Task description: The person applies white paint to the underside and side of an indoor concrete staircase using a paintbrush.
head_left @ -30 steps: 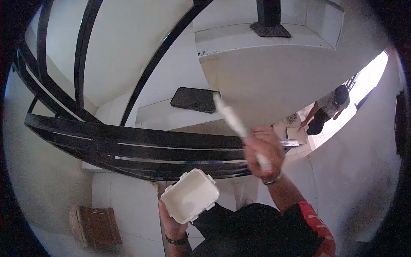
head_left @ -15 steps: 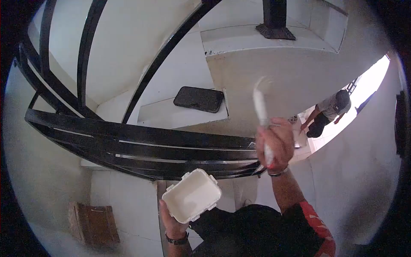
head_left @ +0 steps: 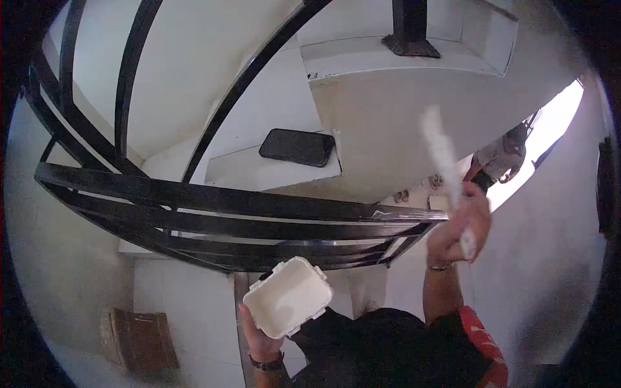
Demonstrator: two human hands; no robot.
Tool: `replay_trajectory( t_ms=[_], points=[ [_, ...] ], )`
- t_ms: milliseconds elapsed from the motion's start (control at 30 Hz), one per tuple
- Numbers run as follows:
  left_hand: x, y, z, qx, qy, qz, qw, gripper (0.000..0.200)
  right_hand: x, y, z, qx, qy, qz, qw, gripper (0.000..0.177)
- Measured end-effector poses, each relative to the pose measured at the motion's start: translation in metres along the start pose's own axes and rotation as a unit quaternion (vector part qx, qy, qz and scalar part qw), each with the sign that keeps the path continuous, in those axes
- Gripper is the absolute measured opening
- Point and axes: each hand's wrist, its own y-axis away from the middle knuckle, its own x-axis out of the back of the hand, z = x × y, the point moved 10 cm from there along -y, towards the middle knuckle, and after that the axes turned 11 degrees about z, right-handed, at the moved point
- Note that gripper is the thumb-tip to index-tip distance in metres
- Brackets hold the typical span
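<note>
My left hand (head_left: pixel 260 336) grips a white plastic tub (head_left: pixel 289 299) with tabs on its rim, held tilted so its pale inside shows. Fingers wrap under its lower left side. Off to the right, my right hand (head_left: pixel 460 226) is closed around a long, slim white tool (head_left: pixel 441 152). Motion smears that tool; its upper end points up toward the pale wall and its lower end sticks out below the fist. The tool's kind cannot be made out. Close to the left of this hand ends a black metal railing (head_left: pixel 272 205).
A black phone-like slab (head_left: pixel 297 147) lies on a white ledge behind the railing. A black post (head_left: pixel 410 29) stands on a higher step. Another person (head_left: pixel 501 158) bends near the bright doorway at right. A brown wooden box (head_left: pixel 143 339) sits low at left.
My right hand has moved right with the white tool, away from the railing's end. My left hand and the tub stay nearly in place. The other person has shifted slightly.
</note>
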Motion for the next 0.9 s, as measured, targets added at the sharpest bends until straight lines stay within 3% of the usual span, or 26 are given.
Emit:
replay_trajectory(
  t_ms=[33,133,233,367,567,667,733,800,900],
  points=[
    [0.006,0.001,0.000,0.002,-0.016,0.049,0.999,0.070,0.022,-0.006,0.017,-0.020,0.072,0.068,0.995,0.019],
    [0.024,-0.005,-0.011,0.040,0.027,0.034,0.998,0.068,0.006,-0.015,0.016,0.029,0.162,-0.004,0.986,0.019],
    [0.020,-0.003,-0.007,0.027,0.009,0.008,1.000,0.068,-0.033,-0.002,-0.006,0.078,0.078,-0.053,0.992,0.014],
    [0.016,0.000,-0.005,0.021,0.007,0.033,0.999,0.069,-0.084,0.018,-0.044,0.126,-0.004,-0.119,0.985,0.023],
    [0.013,0.006,0.001,-0.016,-0.035,0.055,0.998,0.068,-0.118,0.027,-0.066,0.084,-0.102,-0.181,0.974,0.026],
    [0.018,0.009,-0.004,0.018,0.069,0.050,0.996,0.068,-0.117,0.020,-0.069,0.053,-0.127,-0.212,0.968,0.025],
    [0.020,0.013,0.004,-0.033,-0.022,0.099,0.994,0.069,-0.090,0.012,-0.058,0.036,-0.136,-0.154,0.978,0.017],
    [0.014,0.013,0.004,-0.026,-0.007,0.090,0.996,0.069,-0.056,0.002,-0.034,0.000,-0.115,-0.113,0.987,0.010],
    [0.011,0.009,0.004,-0.023,-0.013,0.053,0.998,0.068,0.006,-0.004,0.019,-0.017,0.013,0.024,0.999,0.018]
  ],
)
